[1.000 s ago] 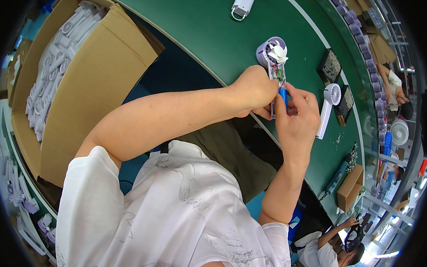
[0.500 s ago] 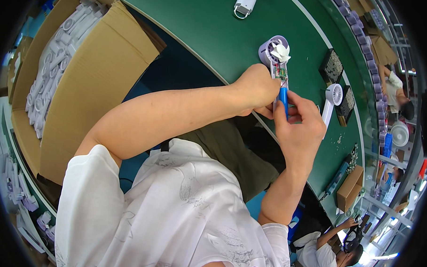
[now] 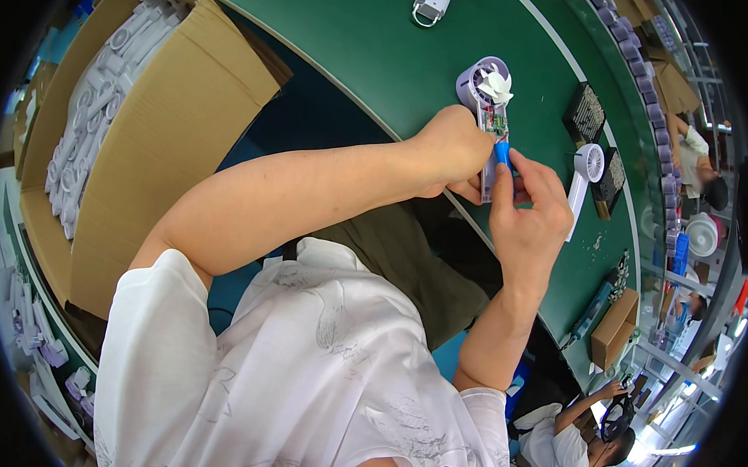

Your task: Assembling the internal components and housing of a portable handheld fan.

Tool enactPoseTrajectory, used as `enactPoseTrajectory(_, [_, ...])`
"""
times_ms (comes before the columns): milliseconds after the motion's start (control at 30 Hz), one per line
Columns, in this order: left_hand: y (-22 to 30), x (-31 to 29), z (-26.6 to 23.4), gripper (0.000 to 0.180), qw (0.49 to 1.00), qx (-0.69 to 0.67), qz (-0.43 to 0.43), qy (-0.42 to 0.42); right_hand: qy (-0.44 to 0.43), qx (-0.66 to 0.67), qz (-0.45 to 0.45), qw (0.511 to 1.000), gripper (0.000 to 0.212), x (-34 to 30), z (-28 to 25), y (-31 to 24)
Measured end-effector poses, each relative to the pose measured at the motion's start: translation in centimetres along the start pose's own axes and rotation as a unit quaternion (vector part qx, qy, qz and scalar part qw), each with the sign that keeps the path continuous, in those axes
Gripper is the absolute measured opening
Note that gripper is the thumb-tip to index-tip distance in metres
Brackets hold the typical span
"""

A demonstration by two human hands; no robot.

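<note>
My left hand (image 3: 460, 145) is closed around the handle of an opened purple handheld fan (image 3: 467, 89), holding it over the green table. White blades (image 3: 496, 84) show in the fan's round head, and a small green circuit board (image 3: 495, 123) lies bare in the handle. Just below the board is a blue cylindrical battery (image 3: 503, 151), pinched between the thumb and fingers of my right hand (image 3: 534, 206). It lies along the handle; whether it is fully inside, I cannot tell. The lower end of the handle shows beside my right thumb. My left fingertips are partly hidden.
A white fan (image 3: 587, 165) lies right of my right hand, near two black trays (image 3: 586, 116) of small parts. A white handle piece (image 3: 432, 2) is at the far edge. At left stands a cardboard box (image 3: 169, 142) of white parts. A small carton (image 3: 615, 332) sits at right.
The battery has shifted up toward the circuit board, and less of it shows. My right hand has slid slightly along the handle, whose lower end is now exposed. My left hand keeps its hold.
</note>
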State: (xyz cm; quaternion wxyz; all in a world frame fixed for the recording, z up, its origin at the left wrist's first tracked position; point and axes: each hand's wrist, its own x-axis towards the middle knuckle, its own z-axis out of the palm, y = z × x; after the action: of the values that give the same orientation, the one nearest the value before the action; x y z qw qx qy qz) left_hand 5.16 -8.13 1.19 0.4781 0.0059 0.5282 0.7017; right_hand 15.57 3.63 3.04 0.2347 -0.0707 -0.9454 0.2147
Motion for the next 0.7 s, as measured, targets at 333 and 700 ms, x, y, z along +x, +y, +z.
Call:
enactPoseTrajectory(333, [0.28,-0.32,0.14,0.04,1.0,-0.019,-0.001,-0.003,0.008,-0.015,0.009,1.0,0.019,-0.06,-0.03,-0.26])
enactPoseTrajectory(700, [0.65,-0.26,-0.04,0.033,0.997,-0.066,-0.028,-0.002,0.012,-0.024,-0.007,1.0,0.015,-0.34,0.25,-0.37])
